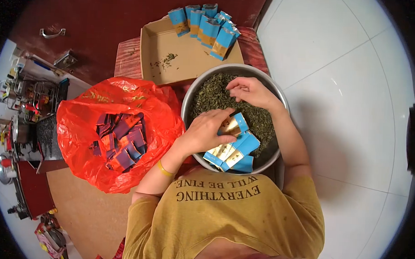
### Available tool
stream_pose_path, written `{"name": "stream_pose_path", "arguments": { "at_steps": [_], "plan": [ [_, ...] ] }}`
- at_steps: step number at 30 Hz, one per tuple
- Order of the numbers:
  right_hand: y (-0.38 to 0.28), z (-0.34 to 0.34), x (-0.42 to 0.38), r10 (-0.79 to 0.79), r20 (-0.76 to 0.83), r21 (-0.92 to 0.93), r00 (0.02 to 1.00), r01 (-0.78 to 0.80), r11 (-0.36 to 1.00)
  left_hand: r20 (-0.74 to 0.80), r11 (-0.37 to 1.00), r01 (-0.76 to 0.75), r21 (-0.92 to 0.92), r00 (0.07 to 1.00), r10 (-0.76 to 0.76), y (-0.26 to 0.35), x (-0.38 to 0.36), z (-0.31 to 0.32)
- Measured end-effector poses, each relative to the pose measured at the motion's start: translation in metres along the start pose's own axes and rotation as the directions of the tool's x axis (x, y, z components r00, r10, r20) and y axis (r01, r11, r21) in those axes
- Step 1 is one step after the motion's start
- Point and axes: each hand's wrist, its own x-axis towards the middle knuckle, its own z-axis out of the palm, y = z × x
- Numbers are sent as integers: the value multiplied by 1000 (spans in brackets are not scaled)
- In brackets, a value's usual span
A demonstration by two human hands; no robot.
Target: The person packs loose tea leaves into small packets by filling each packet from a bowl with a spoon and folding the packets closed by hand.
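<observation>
A large metal basin [281,98] holds dried green leaves [213,91] that look like tea. My left hand [207,129], with a yellow band at the wrist, is closed around a blue and gold packet [235,124] over the near part of the basin. Several similar packets [232,151] lie in a pile just below it, at the basin's near side. Above the leaves, my right hand [251,92] has its fingers curled together in a pinch; whatever they hold, if anything, is hidden.
A shallow cardboard box [187,67] stands beyond the basin, with leaf crumbs inside and several upright blue packets [211,31] at its right. To the left, a red plastic bag [79,138] contains many purple and red packets [125,140]. Pale floor tiles [345,111] extend to the right.
</observation>
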Motion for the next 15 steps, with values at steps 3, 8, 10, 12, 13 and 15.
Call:
{"name": "stream_pose_path", "arguments": {
  "at_steps": [3, 8, 10, 12, 13, 15],
  "plan": [
    [-17, 7, -3, -60, 79, -14, 995, 61, 998, -37, 985, 65, -161, 997, -71, -5, 2, 1],
    [-13, 13, -1, -81, 70, 106, 994, 74, 992, -114, 890, 104, -444, 979, -171, -18, 7, 2],
    [-17, 14, -2, -70, 48, 123, 996, 64, 990, -114, 863, 131, -488, 971, -211, -24, 7, 9],
    [-26, 11, -6, 135, 99, 9, 986, -137, 991, -206, 812, 127, -569, 935, -290, -30, 7, 15],
    [-22, 12, -6, 163, 150, 53, 975, -172, 984, -222, 830, 130, -542, 931, -291, -34, 8, 16],
    [-17, 10, -5, 144, 184, 61, 972, -157, 986, -203, 854, 158, -495, 935, -291, -33, 7, 12]
  ]
}}
